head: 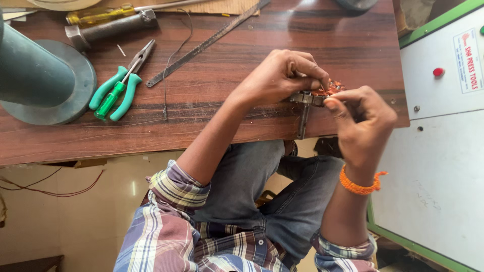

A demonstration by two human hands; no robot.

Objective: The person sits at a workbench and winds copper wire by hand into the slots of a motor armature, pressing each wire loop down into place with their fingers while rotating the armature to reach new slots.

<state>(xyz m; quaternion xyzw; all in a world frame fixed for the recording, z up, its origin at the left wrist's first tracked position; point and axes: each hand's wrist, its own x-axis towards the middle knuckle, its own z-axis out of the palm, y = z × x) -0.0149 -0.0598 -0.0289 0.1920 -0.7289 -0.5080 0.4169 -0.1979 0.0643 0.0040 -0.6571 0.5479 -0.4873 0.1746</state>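
Both hands are working at the near edge of the wooden desk point(212, 100). The left hand point(280, 75) is pinching down on a small metal part wound with copper wire point(322, 93), while the right hand point(365, 121) is gripping its other side. The part looks light and rigid, the thin windings delicate, so the metal frame seems the safer hold.

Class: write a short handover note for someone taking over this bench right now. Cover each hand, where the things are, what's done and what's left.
Left hand: pinching the metal clamp and copper coil at the table edge.
Right hand: fingers on the coil from the near side.
Pliers, green screwdriver, hammer, saw blade: lying unused, left.
Done: coil sits in the clamp.
Left: cannot tell; the hands hide the work.
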